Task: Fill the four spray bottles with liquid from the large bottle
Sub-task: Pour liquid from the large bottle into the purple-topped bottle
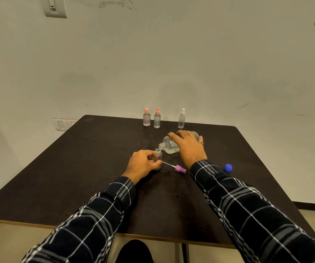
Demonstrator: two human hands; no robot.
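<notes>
- Head view: the right hand (189, 149) clasps the clear large bottle (169, 144), tipped sideways, mouth above the open small bottle (158, 153), held upright on the table (95, 168) in the curled fingers of the left hand (143, 165).
- Any pouring stream is too faint to see.

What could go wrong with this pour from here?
1. The large bottle, tilted in the right hand, is tipped over the narrow neck of the small bottle held by the left hand; liquid may miss onto the table.
2. The purple spray head lies beside the small bottle, under the right wrist; a spill or the wrist could hit it.
3. The right sleeve might sweep the blue cap away.
</notes>
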